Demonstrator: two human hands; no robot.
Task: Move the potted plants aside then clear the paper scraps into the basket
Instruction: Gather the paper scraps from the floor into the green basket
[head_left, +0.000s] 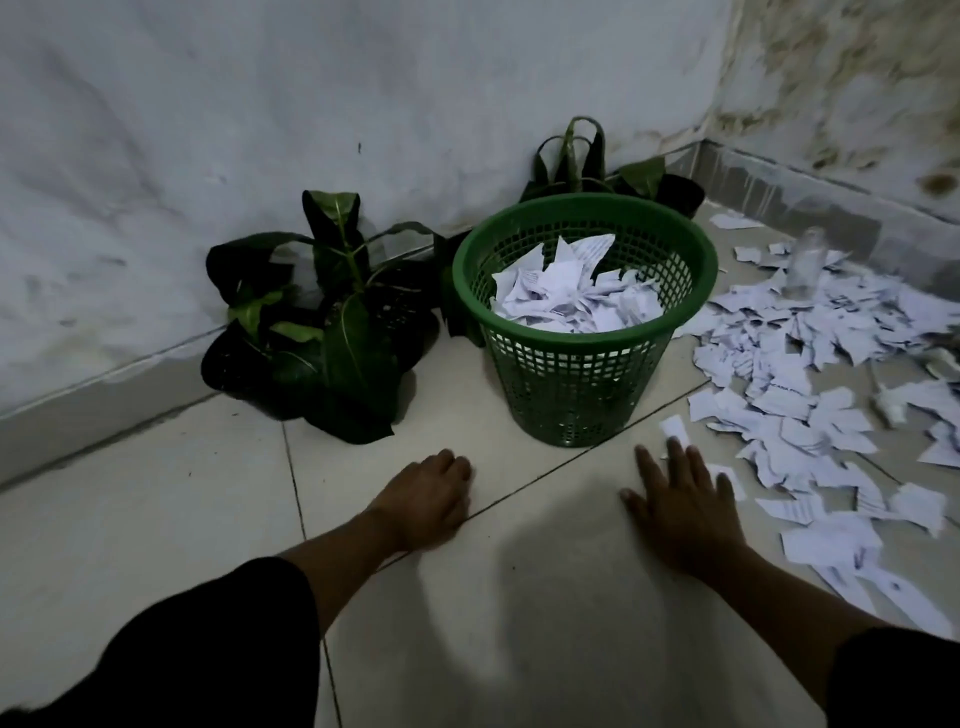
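Observation:
A green mesh basket (582, 395) stands on the tiled floor, partly filled with white paper scraps (571, 296). Many more torn scraps (800, 410) lie spread over the floor to its right. A potted plant in a black bag (332, 338) sits left of the basket by the wall, and another potted plant (592, 166) stands behind the basket in the corner. My left hand (426, 499) hovers low over the floor in front of the basket, fingers curled, holding nothing. My right hand (680, 499) is spread flat with fingers apart, its fingertips at the nearest scraps.
White walls (260, 130) meet in a corner behind the basket, with a grey skirting along the floor. A small clear glass jar (802, 270) stands among the scraps at the right. Bare floor tiles (156, 519) lie at the left and near me.

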